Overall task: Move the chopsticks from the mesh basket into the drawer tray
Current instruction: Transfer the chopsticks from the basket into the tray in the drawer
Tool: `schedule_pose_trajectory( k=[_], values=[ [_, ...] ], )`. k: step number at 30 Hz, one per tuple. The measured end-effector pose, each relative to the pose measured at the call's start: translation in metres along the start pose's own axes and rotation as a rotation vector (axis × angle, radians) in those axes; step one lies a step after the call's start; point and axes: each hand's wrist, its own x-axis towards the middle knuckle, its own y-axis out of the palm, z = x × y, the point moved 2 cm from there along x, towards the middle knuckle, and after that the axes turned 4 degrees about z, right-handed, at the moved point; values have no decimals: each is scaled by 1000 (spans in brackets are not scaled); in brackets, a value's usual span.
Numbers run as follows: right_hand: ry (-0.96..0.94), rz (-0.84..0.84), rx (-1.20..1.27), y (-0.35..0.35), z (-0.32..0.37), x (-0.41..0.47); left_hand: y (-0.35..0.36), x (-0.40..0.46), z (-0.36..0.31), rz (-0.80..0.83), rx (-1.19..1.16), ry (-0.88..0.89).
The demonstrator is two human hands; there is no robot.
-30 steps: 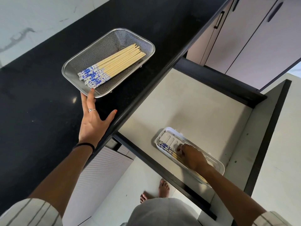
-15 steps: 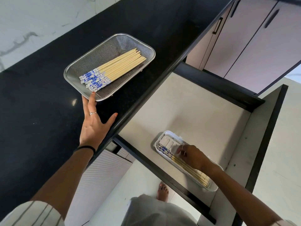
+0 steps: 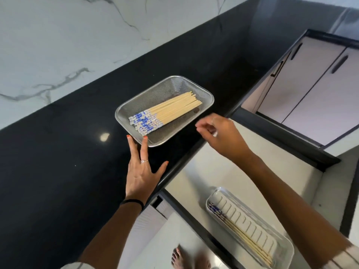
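Mesh basket [image 3: 202, 88] sits on the black surface [image 3: 58, 162], near its front edge; a bundle of chopsticks [image 3: 165, 113] lies in it, blue-patterned ends toward 8 o'clock, plain ends toward 2 o'clock. Left hand [image 3: 141, 171] lies flat on the surface, fingers spread wide, fingertips touching the basket's near rim, holding nothing. Right hand [image 3: 219, 133] hovers at 3 o'clock of the basket, just beside its rim, fingers loosely curled, empty; slightly blurred. Open drawer [image 3: 213, 166] below the surface edge, at 5 o'clock. White drawer tray [image 3: 258, 226] rests in its near corner with a few chopsticks along its near side. Cabinet doors [image 3: 310, 90] at 2 o'clock. Marble wall [image 3: 68, 35] behind.
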Motion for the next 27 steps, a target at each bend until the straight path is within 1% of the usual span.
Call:
schedule_pose_trajectory(
  k=[2,4,6,9,10,12,13,18,22,27],
  values=[
    [-25,35,-36,7,13,29,2,1,2,7,7,27],
    [-12,111,-119,22,18,56,2,3,4,-4,3,53],
    [59,233,-225,39,17,79,2,3,3,-15,1,54],
    [218,441,-359,65,8,102,1,2,1,-16,11,67],
    [256,482,-391,71,6,106,0,2,1,-15,11,70],
    [299,500,-433,79,4,113,0,3,1,-9,-2,65],
    [292,498,-454,82,4,116,0,3,1,-6,-3,61],
    [200,486,-596,88,11,123,0,3,0,-5,40,56],
    [137,470,-701,93,13,127,0,3,1,4,17,47],
    [174,504,-809,98,15,127,1,4,2,11,41,46]
  ],
)
